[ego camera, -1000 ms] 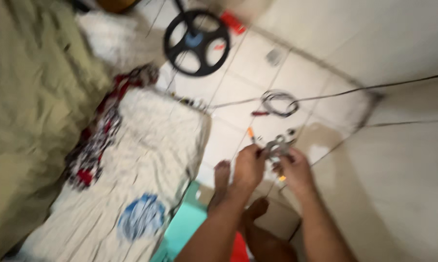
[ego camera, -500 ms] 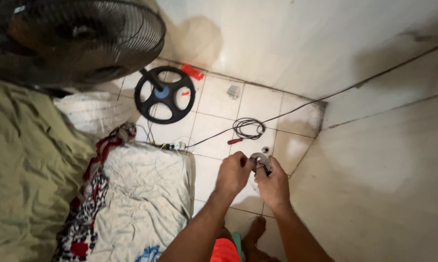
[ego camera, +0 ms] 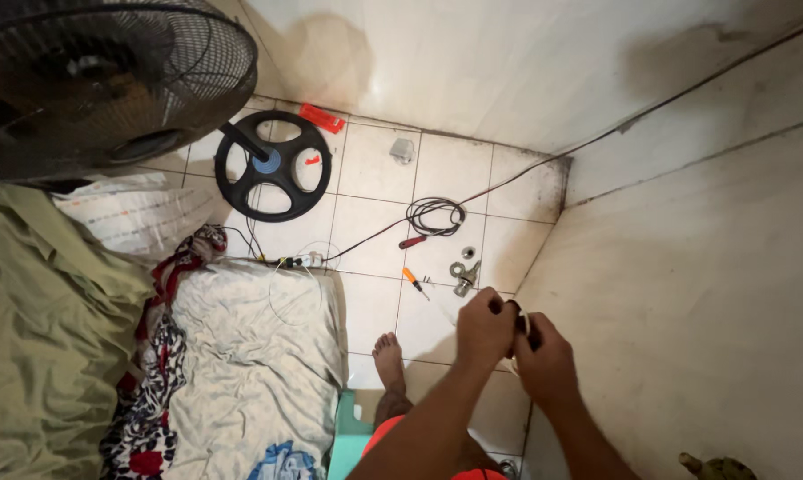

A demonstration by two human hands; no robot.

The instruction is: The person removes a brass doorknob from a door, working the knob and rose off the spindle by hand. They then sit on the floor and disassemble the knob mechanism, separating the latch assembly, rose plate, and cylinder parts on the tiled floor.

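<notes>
White-ish and dark, that's about all I can make out of the small part (ego camera: 523, 324) pinched between the two hands, it's mostly buried under fingers. Left hand (ego camera: 486, 327) and right hand (ego camera: 544, 360) are pressed together, both closed around it, the left a bit higher and farther out, the right tucked in closer to the body. Can't tell the part's long axis at all.

Just beyond the left hand, on the tiled floor (ego camera: 375, 191), sit some metal fittings (ego camera: 462, 274) and a small orange screwdriver (ego camera: 414, 283), close by but not touching the hands. Farther out is a coiled black cable (ego camera: 434, 213) with a red-handled tool (ego camera: 412, 241) beside it. Well off to the left is a round black fan base (ego camera: 273, 166), with the fan's grille (ego camera: 108, 80) looming up near the camera. A bare foot (ego camera: 389, 357) rests on the floor nearer than the left hand, next to a rumpled mattress (ego camera: 250, 364).
</notes>
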